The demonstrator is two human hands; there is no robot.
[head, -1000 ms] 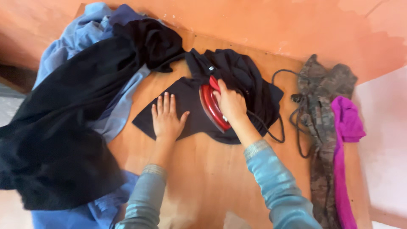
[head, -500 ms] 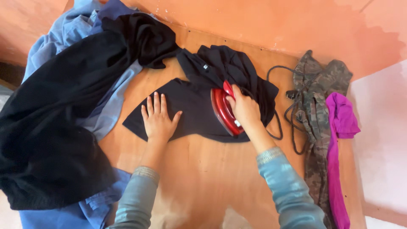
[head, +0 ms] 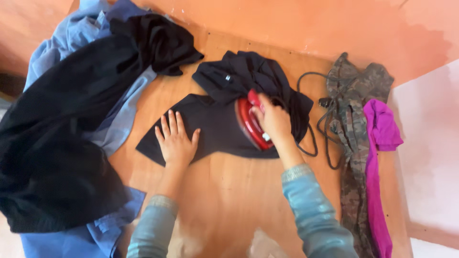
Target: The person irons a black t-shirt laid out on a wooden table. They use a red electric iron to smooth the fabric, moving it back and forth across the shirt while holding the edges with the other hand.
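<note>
Your right hand (head: 273, 120), fingers closed around the red iron (head: 248, 123), has drawn it slightly back leftward across the black garment (head: 215, 126) on the worktop (head: 229, 191), while your left hand (head: 176, 139) stays pressed flat, fingers spread, on the cloth.

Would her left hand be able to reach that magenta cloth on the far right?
Probably not easily: the left hand lies flat on the black garment, and the right hand with the red iron stands between it and the magenta cloth.
</note>
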